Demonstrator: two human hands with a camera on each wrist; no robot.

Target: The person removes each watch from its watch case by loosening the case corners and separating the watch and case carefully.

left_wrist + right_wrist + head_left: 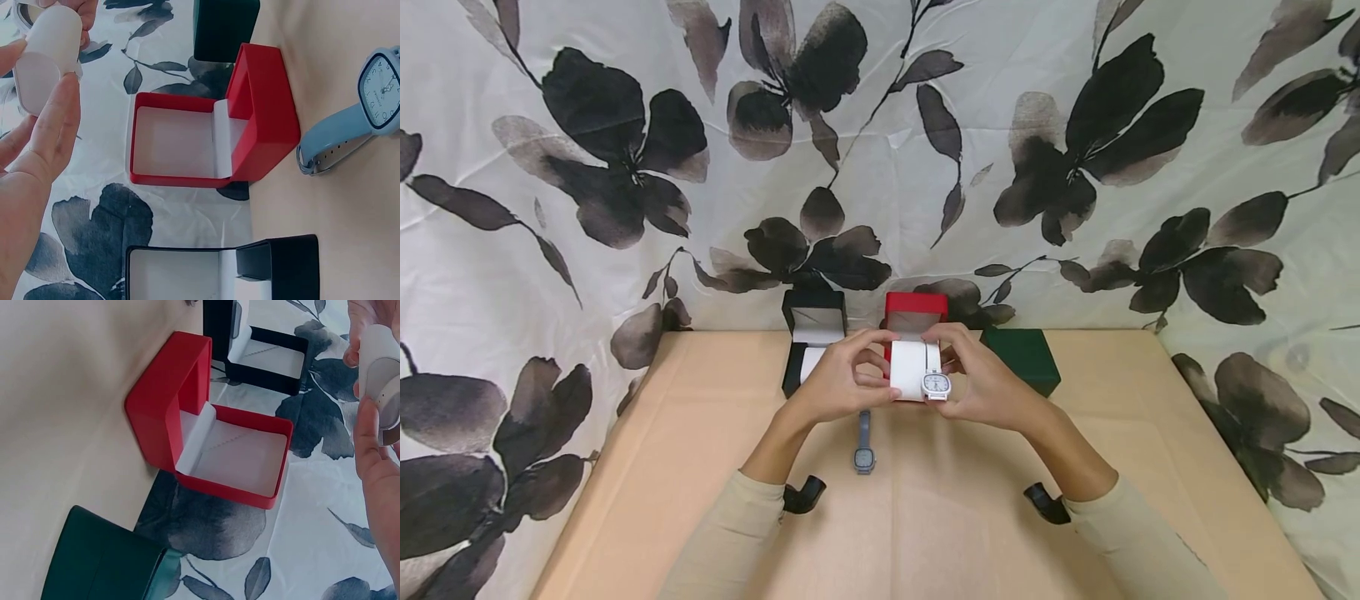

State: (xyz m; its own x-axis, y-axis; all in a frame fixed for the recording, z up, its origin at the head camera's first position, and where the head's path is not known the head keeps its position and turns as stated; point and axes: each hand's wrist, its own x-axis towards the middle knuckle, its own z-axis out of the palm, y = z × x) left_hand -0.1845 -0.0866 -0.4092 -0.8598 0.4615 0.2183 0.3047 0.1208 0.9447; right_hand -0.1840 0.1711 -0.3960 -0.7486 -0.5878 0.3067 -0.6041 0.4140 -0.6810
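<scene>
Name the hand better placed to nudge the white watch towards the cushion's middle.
Probably the right hand: its fingers are right by the white watch, while the left hand holds the cushion from the opposite end.

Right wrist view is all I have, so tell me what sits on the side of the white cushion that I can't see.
Observer: In the head view, the dial of a white watch shows face up, near the right end of the white cushion.

Operator: Now check the near part of the table and report.

Observer: A blue-grey watch lies there dial up, nearer the person than the red box.

Operator: Describe its dial from the other wrist.

Observer: The left wrist view shows a light dial with a dark rim.
</scene>
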